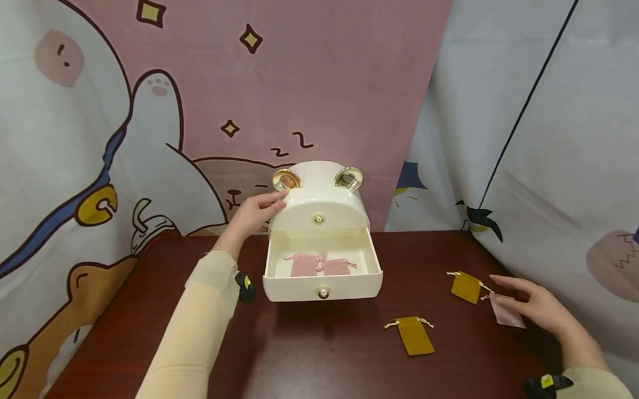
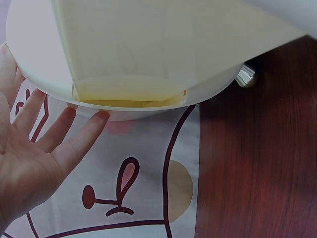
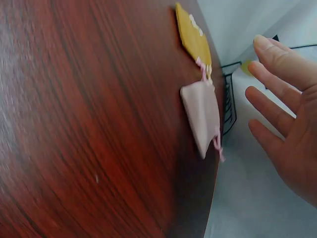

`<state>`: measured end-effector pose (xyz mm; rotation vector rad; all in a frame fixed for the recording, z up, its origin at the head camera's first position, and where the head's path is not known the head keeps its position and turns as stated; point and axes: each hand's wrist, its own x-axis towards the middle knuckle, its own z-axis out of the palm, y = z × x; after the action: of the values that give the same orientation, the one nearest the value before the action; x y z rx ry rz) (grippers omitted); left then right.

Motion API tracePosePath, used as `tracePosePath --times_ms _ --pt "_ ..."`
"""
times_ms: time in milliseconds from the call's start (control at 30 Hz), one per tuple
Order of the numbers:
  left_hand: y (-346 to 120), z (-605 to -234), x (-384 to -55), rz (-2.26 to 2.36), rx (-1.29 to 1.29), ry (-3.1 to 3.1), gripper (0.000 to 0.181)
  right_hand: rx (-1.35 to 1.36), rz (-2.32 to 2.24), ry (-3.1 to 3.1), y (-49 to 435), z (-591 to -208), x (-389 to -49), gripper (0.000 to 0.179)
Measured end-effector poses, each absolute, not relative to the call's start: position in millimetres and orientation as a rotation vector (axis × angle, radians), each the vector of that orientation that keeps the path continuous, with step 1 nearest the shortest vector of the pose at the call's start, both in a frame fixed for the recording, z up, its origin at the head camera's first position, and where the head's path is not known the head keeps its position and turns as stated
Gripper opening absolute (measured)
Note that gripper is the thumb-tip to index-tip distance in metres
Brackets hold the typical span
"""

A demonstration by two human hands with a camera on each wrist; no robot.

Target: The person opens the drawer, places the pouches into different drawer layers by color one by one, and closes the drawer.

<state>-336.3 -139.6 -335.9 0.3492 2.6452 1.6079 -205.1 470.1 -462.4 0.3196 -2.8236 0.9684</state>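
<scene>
A glossy white storage box (image 1: pixel 319 193) with round gold ears stands at the back of the table, its lower drawer (image 1: pixel 295 291) pulled out. Two pink drawstring pouches (image 1: pixel 305 266) lie side by side inside the drawer. My left hand (image 1: pixel 252 216) touches the box's left side with extended fingers; in the left wrist view its fingertips (image 2: pixel 101 116) rest along the rim. On the right, my right hand (image 1: pixel 540 307) hovers by a pink pouch (image 3: pixel 202 114), fingers spread and holding nothing. Just beyond that pouch lies a mustard pouch (image 1: pixel 466 288); another mustard pouch (image 1: pixel 415 337) is nearer the middle.
The dark wooden table (image 1: pixel 335 364) ends on the right close to a pale cloth (image 1: pixel 573 191). A printed pink and white cloth (image 1: pixel 324 76) hangs right behind the box. The opened drawer juts forward over the tabletop.
</scene>
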Motion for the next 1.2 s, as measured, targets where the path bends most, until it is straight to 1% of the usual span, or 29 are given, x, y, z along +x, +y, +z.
tracePosePath --times_ms 300,467,767,1200 --pt "-140 -337 -336 1.606 0.356 2.648 0.048 0.366 0.933 -2.857 487 -476 -212 0.051" --pt "-140 -337 -336 1.615 0.351 2.639 0.048 0.283 0.846 -2.947 492 -482 -214 0.053" --pt "-139 -336 -336 1.608 0.356 2.646 0.048 0.173 0.891 -3.052 497 -488 -218 0.056" --pt "-140 -336 -337 1.613 0.345 2.646 0.048 0.117 0.889 -3.026 501 -500 -219 0.048"
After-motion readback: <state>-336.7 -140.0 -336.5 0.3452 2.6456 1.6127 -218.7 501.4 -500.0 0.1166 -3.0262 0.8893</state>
